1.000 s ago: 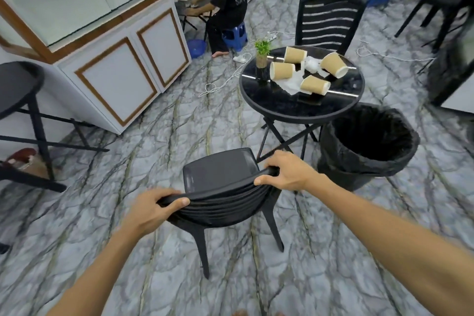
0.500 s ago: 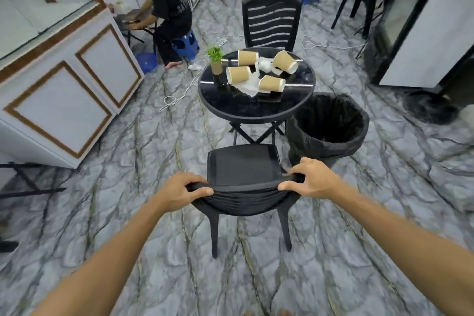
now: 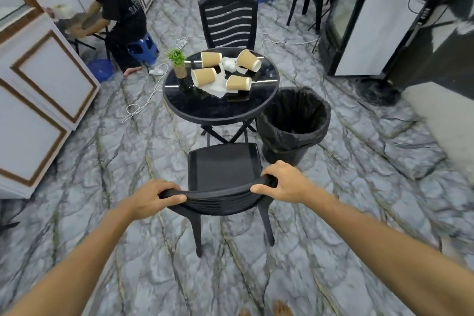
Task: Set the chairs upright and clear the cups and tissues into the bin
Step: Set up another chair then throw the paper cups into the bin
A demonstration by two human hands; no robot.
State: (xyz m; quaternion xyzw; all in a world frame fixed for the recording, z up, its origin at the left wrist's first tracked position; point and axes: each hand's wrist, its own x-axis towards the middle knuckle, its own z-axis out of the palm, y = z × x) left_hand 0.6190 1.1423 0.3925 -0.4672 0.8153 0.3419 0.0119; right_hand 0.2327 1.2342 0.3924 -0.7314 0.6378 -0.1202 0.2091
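A black plastic chair with a slatted back (image 3: 222, 174) is seen standing on its four legs on the grey marbled floor (image 3: 359, 213), just in front of the round black glossy table (image 3: 218, 108). Its top rail is gripped at both ends: the left hand (image 3: 151, 197) is curled over the left end, thumb on the near face, and the right hand (image 3: 284, 185) is curled over the right end. Four tan paper cups are noted lying on their sides on the table, one at the near left (image 3: 204, 77), among crumpled white tissues (image 3: 218, 84). A small potted green plant (image 3: 177, 63) stands at the table's left edge. A black-lined round bin (image 3: 295, 123) is placed just right of the table. A second black slatted chair (image 3: 228, 20) stands upright behind the table.
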